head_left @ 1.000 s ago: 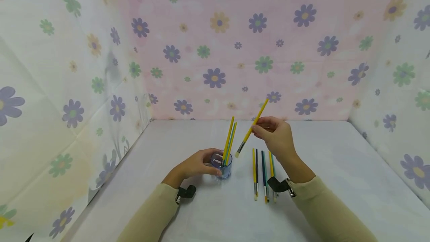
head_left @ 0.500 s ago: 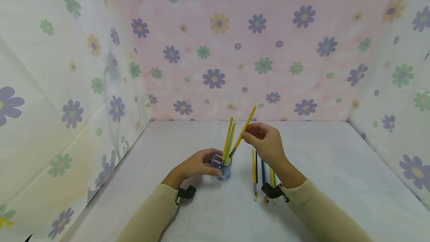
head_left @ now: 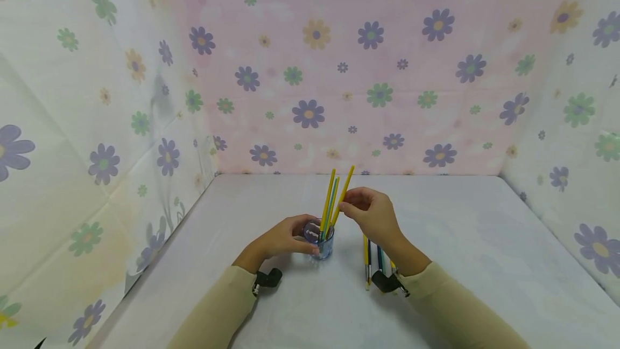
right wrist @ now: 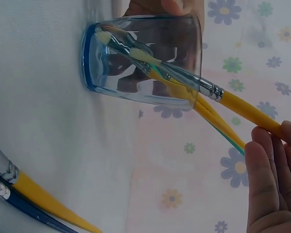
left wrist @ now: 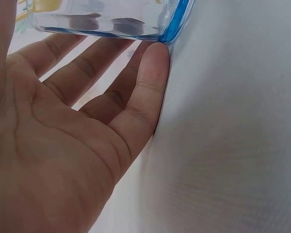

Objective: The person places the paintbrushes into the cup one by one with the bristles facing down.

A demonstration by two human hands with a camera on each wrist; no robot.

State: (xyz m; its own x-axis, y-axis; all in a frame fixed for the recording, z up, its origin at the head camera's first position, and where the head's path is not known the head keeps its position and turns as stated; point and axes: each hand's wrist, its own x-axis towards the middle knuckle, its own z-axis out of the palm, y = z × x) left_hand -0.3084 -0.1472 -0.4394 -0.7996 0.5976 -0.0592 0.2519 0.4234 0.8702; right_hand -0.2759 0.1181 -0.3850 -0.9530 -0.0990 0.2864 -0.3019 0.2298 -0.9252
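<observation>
My left hand (head_left: 282, 241) grips a clear glass tumbler (head_left: 326, 250), which stands upright on the table. In the left wrist view the thumb and fingers reach round the tumbler (left wrist: 106, 24). A yellow-handled paintbrush (head_left: 346, 188) is pinched between the thumb and fingers of my right hand (head_left: 377, 218). The right wrist view has this paintbrush (right wrist: 250, 110) slanting over the rim, its pale bristles inside the glass. Several other paintbrushes (head_left: 327, 198), with yellow and green handles, lean in the same glass.
To the right of the tumbler, several paintbrushes (head_left: 366, 265) lie side by side on the white table (head_left: 300, 306), partly hidden under my right forearm. Flower-patterned cloth walls (head_left: 310, 69) stand at the back and both sides.
My right hand has moved left and down with the yellow paintbrush, and its bristle end has gone from beside the tumbler to inside it. My left hand has stayed put.
</observation>
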